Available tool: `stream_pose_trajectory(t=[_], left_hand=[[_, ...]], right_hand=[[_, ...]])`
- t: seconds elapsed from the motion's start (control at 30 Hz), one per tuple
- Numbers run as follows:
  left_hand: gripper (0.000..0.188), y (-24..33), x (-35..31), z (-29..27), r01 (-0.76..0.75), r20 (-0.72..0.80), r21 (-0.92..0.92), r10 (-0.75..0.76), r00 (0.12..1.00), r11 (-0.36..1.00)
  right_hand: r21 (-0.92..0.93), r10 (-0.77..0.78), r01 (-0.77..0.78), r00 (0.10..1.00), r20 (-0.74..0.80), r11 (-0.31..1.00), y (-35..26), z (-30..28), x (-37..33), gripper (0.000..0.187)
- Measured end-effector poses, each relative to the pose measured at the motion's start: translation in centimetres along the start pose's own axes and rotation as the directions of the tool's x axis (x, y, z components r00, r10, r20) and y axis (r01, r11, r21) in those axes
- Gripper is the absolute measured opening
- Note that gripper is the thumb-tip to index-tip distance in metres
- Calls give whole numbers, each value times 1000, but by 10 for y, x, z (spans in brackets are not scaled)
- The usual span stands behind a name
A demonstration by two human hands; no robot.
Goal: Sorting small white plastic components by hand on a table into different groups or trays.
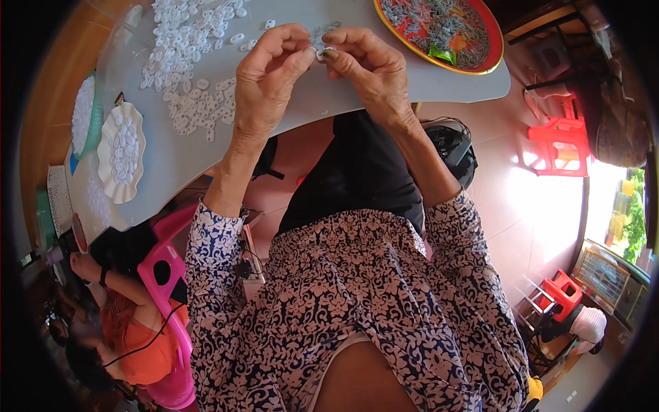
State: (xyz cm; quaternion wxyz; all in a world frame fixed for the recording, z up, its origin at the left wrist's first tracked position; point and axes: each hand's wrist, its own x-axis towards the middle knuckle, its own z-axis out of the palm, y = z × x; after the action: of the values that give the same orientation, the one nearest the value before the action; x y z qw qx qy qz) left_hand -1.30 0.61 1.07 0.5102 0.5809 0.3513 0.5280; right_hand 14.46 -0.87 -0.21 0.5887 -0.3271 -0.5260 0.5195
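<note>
I see left hand [264,82] and right hand [367,69] pinching one small grey metal piece [320,38] over the smooth grey table [178,154]; white plastic rings [189,62] far left.

Setting: a home used for small piecework; a grey table [439,82] at top centre carries loose white plastic parts [189,48] and a red tray [495,60] of grey pieces; red plastic stools [559,141] stand on the tiled floor [522,213] at right; sunlight enters at far right.

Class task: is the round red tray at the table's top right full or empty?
Full: small grey pieces cover the red tray almost to its yellow rim.
</note>
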Motion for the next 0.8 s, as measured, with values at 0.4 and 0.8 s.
stream_pose_trajectory(t=[0.4,0.8], left_hand=[[14,-4,15,-15,181,110,-222,-160,981,958],[20,1,26,-25,192,259,-4,-185,948,981]], right_hand=[[-21,18,-17,998,65,1000,-1,2,-2,25],[-58,44,-38,995,93,998,-1,-2,-2,30]])
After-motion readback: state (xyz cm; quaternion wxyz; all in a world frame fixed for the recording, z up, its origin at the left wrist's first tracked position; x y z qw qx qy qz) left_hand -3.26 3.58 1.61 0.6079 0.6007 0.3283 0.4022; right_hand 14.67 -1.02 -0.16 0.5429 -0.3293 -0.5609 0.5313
